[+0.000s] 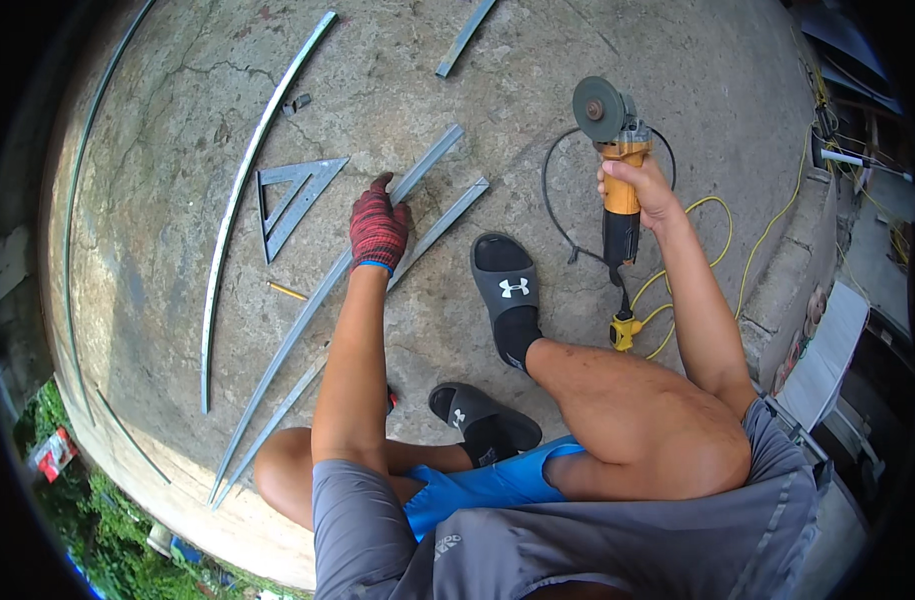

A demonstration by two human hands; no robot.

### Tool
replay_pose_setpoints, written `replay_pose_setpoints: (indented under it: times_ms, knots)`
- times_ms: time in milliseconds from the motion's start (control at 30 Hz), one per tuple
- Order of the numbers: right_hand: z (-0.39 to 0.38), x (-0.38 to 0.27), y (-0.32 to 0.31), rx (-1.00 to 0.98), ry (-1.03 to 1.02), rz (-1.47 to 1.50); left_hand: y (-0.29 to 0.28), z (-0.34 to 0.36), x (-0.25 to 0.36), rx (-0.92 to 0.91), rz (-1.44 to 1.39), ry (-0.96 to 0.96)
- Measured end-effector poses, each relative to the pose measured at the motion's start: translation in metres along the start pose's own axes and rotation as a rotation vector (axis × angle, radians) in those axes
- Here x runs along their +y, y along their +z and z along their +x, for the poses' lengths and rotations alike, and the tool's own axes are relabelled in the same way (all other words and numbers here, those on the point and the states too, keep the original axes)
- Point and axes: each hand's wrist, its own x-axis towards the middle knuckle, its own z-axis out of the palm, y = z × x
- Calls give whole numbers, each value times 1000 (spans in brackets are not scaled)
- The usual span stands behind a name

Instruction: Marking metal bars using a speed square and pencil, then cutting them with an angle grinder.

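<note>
My left hand (379, 228), in a red and black knit glove, is closed over a long metal channel (298, 321) lying on the concrete, with the thumb on its right side. A second metal channel (439, 226) lies just to the right, nearly parallel. In my bare right hand (645, 190) is a yellow and black angle grinder (620, 195), gripped round its body. Its grey disc (598, 108) points away from me, raised off the channels. Whether the disc is spinning cannot be told.
A metal speed square (295, 205), a pencil (287, 290) and a curved-looking metal strip (239, 200) lie at left. Another metal piece (465, 37) lies at the far side. The grinder's cord meets a yellow connector (624, 332) and yellow extension cord (729, 225) near my right leg.
</note>
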Motion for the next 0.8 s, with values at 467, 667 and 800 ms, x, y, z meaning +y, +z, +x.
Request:
replay_pose_setpoints:
  times_ms: [467, 667, 800]
  knots:
    - [7, 0, 8, -20, -19, 44, 15, -11, 2, 199, 239, 39]
    - [4, 1, -1, -5, -22, 36, 32, -53, 21, 43, 210, 208]
    - [2, 4, 5, 15, -16, 40, 37, -51, 10, -197, 371, 66]
